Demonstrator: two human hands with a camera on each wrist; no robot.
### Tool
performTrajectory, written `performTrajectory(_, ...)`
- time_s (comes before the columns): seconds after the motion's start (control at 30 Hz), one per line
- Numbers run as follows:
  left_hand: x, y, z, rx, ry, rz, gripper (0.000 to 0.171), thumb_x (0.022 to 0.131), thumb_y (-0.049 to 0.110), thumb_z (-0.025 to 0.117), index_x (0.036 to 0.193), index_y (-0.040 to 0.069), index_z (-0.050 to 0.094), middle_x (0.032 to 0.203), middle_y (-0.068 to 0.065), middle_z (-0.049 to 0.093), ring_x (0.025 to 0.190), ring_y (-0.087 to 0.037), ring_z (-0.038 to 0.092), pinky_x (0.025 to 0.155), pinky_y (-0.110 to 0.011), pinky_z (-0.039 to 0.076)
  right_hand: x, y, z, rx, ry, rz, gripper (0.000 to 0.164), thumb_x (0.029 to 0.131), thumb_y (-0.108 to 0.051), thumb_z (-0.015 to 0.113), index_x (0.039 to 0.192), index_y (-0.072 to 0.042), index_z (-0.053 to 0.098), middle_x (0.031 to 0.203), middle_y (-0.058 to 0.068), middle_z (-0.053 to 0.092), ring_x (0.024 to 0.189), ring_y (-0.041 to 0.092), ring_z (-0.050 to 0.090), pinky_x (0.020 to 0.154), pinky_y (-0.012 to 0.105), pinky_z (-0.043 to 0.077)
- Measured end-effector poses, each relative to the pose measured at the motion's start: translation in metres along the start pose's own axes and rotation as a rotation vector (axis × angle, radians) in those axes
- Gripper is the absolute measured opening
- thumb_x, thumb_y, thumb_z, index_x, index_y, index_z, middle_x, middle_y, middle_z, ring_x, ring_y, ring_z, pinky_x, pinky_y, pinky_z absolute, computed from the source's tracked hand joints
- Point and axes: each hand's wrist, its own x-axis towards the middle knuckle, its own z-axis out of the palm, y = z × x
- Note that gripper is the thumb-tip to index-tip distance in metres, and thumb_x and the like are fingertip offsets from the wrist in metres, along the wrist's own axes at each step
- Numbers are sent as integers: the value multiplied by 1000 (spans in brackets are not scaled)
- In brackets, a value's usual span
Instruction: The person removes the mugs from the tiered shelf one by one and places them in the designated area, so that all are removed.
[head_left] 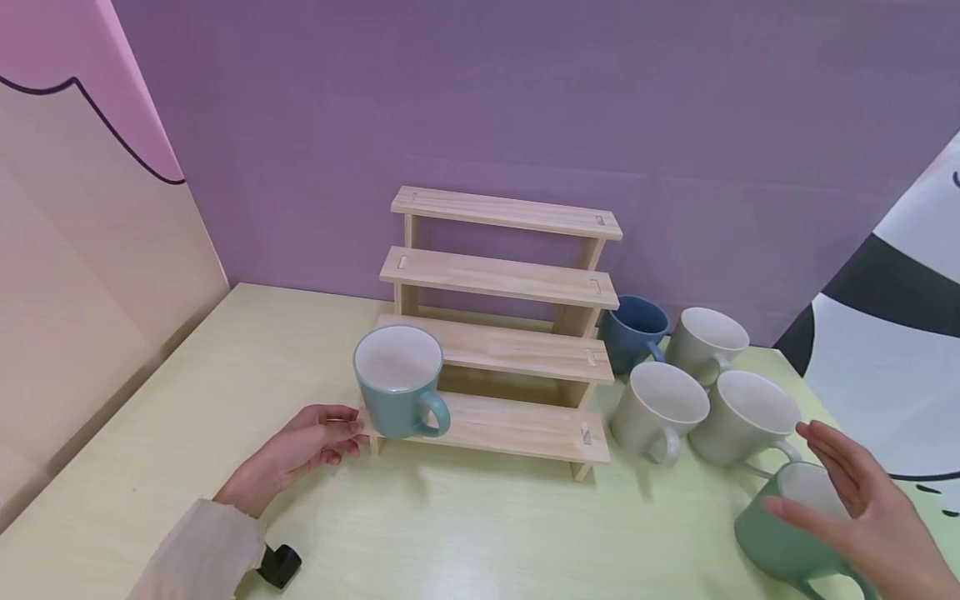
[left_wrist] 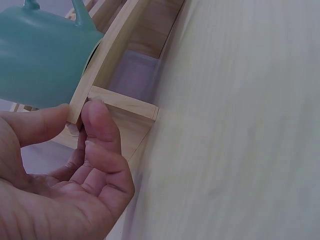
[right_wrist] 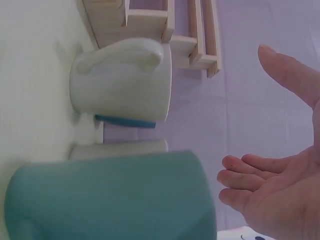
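A teal mug (head_left: 397, 379) with a white inside stands at the left end of the lowest step of a wooden tiered shelf (head_left: 495, 425), its handle toward the front right. At that same end my left hand (head_left: 311, 446) pinches the step's edge; in the left wrist view the thumb lies on one face of the board and a fingertip against the other. My right hand (head_left: 873, 508) hovers over a green mug (head_left: 783, 525) at the lower right, its fingers straight and the thumb spread apart. In the right wrist view nothing lies between them.
Right of the shelf stand a blue mug (head_left: 622, 337) and three white mugs, the nearest white mug (head_left: 637, 417) close to the shelf's end. A purple backdrop (head_left: 525, 100) rises behind the table (head_left: 465, 533). Near the left sleeve shows a small black object (head_left: 280, 567).
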Motion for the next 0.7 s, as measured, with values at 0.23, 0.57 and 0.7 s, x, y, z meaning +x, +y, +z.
performTrajectory(0.23,0,-1,-1,4,2,2,31,96,15,52,116,-8,47,87,3,66,74,-7,59,62,-20,43,8,-19,8,37,-85,57,81,92,-23,64,151,-36,9,150,-32,14,120,-33,14,88,-8,16)
performTrajectory(0.57,-1,-1,1,-1,-1,12,29,96,16,53,114,-6,49,87,2,66,74,-7,60,62,-20,42,22,-48,24,85,-147,-20,79,92,-20,64,152,-31,13,155,-18,21,126,-27,19,86,-4,26)
performTrajectory(0.7,-1,0,1,1,5,11,30,96,16,53,115,-6,49,87,2,67,74,-7,61,62,-20,43,27,-59,30,86,-171,-6,80,92,-22,63,153,-28,11,159,-2,17,138,-14,16,87,-4,25)
